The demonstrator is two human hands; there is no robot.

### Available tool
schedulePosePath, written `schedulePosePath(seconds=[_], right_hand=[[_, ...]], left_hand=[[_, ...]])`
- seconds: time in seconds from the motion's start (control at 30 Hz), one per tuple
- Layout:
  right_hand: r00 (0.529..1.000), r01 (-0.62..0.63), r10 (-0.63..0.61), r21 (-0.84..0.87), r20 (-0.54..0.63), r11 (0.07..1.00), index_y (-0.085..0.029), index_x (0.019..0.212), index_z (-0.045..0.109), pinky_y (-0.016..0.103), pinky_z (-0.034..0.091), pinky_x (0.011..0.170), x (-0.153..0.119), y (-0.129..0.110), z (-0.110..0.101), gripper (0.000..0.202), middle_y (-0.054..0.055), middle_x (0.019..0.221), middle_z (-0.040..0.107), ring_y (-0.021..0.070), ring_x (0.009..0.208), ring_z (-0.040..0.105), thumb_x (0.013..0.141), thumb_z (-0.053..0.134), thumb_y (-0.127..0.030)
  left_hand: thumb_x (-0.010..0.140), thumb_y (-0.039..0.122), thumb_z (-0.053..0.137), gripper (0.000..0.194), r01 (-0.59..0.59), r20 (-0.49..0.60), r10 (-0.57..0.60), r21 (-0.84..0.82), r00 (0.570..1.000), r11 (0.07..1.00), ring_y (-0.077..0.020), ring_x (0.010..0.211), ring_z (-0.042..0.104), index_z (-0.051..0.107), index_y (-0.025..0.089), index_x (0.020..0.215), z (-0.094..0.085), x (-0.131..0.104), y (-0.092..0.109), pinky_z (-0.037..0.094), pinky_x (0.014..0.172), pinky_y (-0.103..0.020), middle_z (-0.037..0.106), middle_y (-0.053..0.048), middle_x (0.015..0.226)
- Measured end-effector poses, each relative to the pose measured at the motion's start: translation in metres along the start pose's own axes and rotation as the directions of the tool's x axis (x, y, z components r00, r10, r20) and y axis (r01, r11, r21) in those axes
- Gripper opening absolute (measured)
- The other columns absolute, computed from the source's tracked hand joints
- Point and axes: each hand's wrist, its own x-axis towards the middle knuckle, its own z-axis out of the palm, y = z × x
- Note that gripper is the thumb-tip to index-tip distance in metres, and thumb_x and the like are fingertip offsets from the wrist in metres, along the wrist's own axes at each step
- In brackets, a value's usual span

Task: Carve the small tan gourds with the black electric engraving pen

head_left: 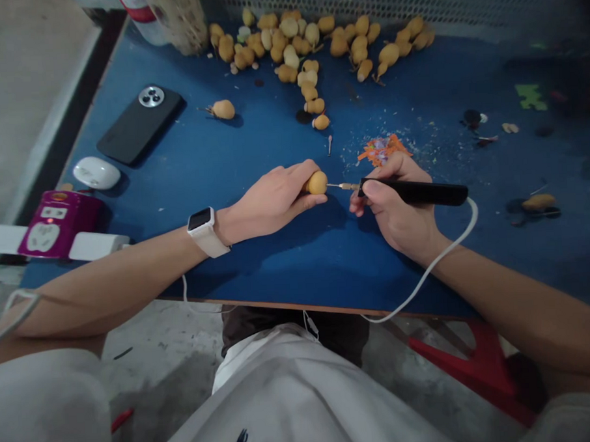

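Note:
Between the thumb and fingers of my left hand (284,192) is a small tan gourd (317,182), its round end facing right. My right hand (402,206) grips a black pen-like electric tool (421,191) with a white cable (452,247) at its back. The tool's thin metal tip (340,186) points left and reaches the gourd's right side or stops just short; I cannot tell which. Just beyond my right fingers lies a pile of orange and purple scraps (382,149). A small pink-tipped stick (329,144) rests above the gourd.
Many small gourds (290,42) lie along the back of the blue table (252,144), with a single gourd (223,109) at the left. A phone (141,127), a white earbud case (96,173) and a purple power adapter (60,223) sit on the left. Dark bits (472,118) are scattered at right.

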Motion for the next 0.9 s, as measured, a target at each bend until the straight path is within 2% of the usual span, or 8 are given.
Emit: schedulePosePath(seconds=[0.23, 0.4, 0.5, 0.7, 0.8, 0.87, 0.9], right_hand=[[1.0, -0.018, 0.018, -0.001, 0.014, 1.0, -0.032, 0.09, 0.059, 0.039, 0.063, 0.059, 0.0, 0.0, -0.002, 0.056, -0.004, 0.074, 0.074, 0.0209, 0.063, 0.073, 0.088, 0.1, -0.07], [1.0, -0.02, 0.02, -0.004, 0.01, 1.0, -0.031, 0.09, 0.061, 0.036, 0.061, 0.055, 0.001, 0.005, -0.003, 0.054, -0.004, 0.073, 0.073, 0.019, 0.061, 0.073, 0.088, 0.1, -0.067], [1.0, 0.019, -0.019, -0.051, 0.004, 0.998, -0.03, 0.089, 0.063, 0.035, 0.059, 0.053, 0.001, 0.005, -0.003, 0.05, -0.004, 0.071, 0.074, 0.0183, 0.058, 0.071, 0.091, 0.101, -0.062], [1.0, 0.0, 0.001, -0.134, 0.006, 0.991, -0.03, 0.085, 0.063, 0.035, 0.056, 0.05, 0.003, -0.004, -0.001, 0.052, -0.003, 0.066, 0.075, 0.0183, 0.053, 0.07, 0.088, 0.103, -0.063], [1.0, -0.017, 0.02, -0.131, 0.019, 0.991, -0.03, 0.083, 0.063, 0.036, 0.057, 0.051, 0.004, -0.005, 0.0, 0.05, -0.004, 0.065, 0.075, 0.0186, 0.052, 0.069, 0.087, 0.104, -0.058], [1.0, -0.023, 0.024, -0.122, 0.006, 0.992, -0.031, 0.084, 0.063, 0.035, 0.058, 0.05, 0.004, -0.005, 0.0, 0.049, -0.005, 0.065, 0.075, 0.0184, 0.052, 0.069, 0.086, 0.105, -0.056], [1.0, -0.029, 0.029, -0.12, 0.001, 0.992, -0.031, 0.084, 0.063, 0.035, 0.058, 0.05, 0.004, -0.005, 0.001, 0.048, -0.005, 0.065, 0.075, 0.0182, 0.052, 0.069, 0.086, 0.105, -0.055]], left_hand=[[0.12, 0.05, 0.058, 0.031, -0.004, -0.009, 0.003, -0.038, 1.0, 0.999, -0.0259, 0.093, 0.067, 0.063, 0.019, 0.125, 0.001, 0.0, 0.0, 0.054, 0.087, -0.039, 0.073, -0.012, 0.113], [0.114, 0.044, 0.069, 0.028, -0.017, -0.064, 0.019, 0.028, 0.998, 0.999, -0.0321, 0.111, 0.066, 0.07, 0.018, 0.123, 0.002, 0.001, 0.0, 0.057, 0.102, -0.049, 0.07, -0.017, 0.128], [0.112, 0.042, 0.074, 0.028, -0.006, -0.051, 0.009, 0.058, 0.999, 0.998, -0.0338, 0.114, 0.066, 0.075, 0.017, 0.126, 0.001, 0.001, 0.001, 0.058, 0.106, -0.053, 0.069, -0.017, 0.13], [0.105, 0.044, 0.084, 0.047, 0.012, -0.026, -0.01, 0.074, 1.0, 0.997, -0.0345, 0.117, 0.068, 0.076, 0.016, 0.143, 0.007, 0.003, -0.003, 0.058, 0.108, -0.054, 0.07, -0.017, 0.133], [0.108, 0.046, 0.079, 0.051, 0.024, -0.072, -0.018, 0.079, 0.997, 0.997, -0.0358, 0.122, 0.069, 0.073, 0.017, 0.149, -0.003, 0.001, 0.003, 0.058, 0.112, -0.057, 0.071, -0.019, 0.137], [0.111, 0.046, 0.072, 0.045, -0.006, -0.122, 0.017, 0.086, 0.992, 0.996, -0.0359, 0.123, 0.07, 0.074, 0.02, 0.147, -0.019, -0.008, 0.015, 0.059, 0.11, -0.057, 0.072, -0.018, 0.137], [0.112, 0.048, 0.07, 0.038, -0.04, -0.141, 0.054, 0.1, 0.989, 0.994, -0.0348, 0.119, 0.071, 0.077, 0.022, 0.139, -0.029, -0.015, 0.023, 0.06, 0.106, -0.056, 0.075, -0.016, 0.132]])
